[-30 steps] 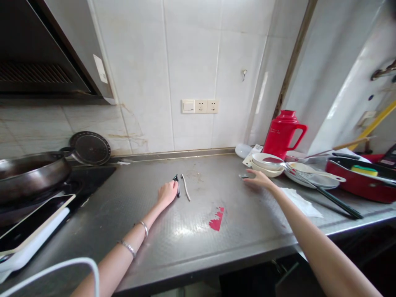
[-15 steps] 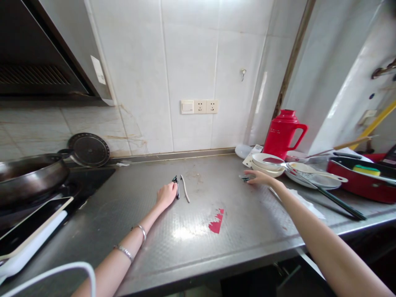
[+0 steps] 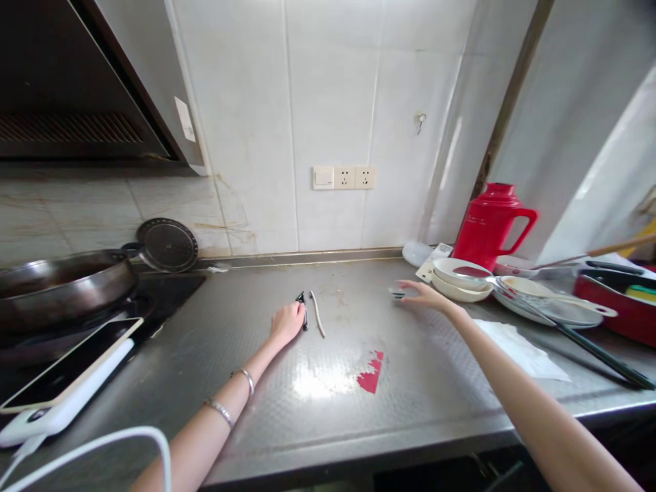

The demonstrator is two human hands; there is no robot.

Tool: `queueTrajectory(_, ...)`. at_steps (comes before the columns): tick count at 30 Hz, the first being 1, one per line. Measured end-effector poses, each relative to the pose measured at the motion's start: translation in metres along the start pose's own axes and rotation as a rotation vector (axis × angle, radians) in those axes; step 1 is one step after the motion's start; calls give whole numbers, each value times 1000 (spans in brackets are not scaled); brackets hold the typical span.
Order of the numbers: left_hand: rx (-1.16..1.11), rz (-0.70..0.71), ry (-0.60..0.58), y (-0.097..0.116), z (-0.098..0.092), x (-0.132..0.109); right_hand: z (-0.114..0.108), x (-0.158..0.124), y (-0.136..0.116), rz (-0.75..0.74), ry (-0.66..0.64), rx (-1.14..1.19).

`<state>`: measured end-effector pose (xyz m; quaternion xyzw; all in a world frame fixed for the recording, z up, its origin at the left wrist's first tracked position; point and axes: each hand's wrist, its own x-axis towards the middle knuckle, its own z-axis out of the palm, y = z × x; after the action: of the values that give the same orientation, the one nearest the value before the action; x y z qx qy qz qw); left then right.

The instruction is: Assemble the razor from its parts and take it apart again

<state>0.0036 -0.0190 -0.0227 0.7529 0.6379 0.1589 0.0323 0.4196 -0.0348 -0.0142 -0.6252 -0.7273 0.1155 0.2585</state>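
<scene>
My left hand (image 3: 288, 322) rests on the steel counter (image 3: 246, 424), its fingers closed on a slim black object (image 3: 306, 321). Just right of that lies a thin pale strip (image 3: 317, 314), slightly curved. My right hand (image 3: 423, 295) is farther right, near the stacked white bowls (image 3: 461, 280), its thumb and fingers round a small clear and dark item (image 3: 397, 294) too small to name. A torn red piece (image 3: 371, 373) lies on the counter between my arms, nearer the front edge.
At left are a steel pan (image 3: 66, 280), a phone (image 3: 72, 362) and a white cable (image 3: 128, 432). A red flask (image 3: 484, 229), plates (image 3: 558, 307), a white tissue (image 3: 520, 348) and a red pot (image 3: 609, 301) occupy the right side.
The view has turned slightly left, so things appear farther right. My right hand has moved left over the counter, away from the bowls, with the small item. My left hand stays by the strip.
</scene>
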Motion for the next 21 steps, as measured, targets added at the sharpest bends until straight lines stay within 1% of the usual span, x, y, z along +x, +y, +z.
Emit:
queueTrajectory(6, -5, -2, 1, 0, 0, -2, 51, 35, -71, -185, -30, 9)
queueTrajectory(9, -12, -5, 2, -1, 2, -2, 75, 46, -106, -262, -57, 48)
queueTrajectory(11, -21, -1, 3, -2, 3, -2, 88, 51, -123, -282, -84, 68)
queueTrajectory(13, -25, 10, 4, -4, 4, -1, 98, 55, -135, -285, -103, 78)
queueTrajectory(16, -24, 24, 11, -5, 6, 0, 110, 58, -146, -288, -112, 79)
queueTrajectory(21, -30, 29, 25, -5, 7, 0, 124, 61, -148, -277, -123, 79)
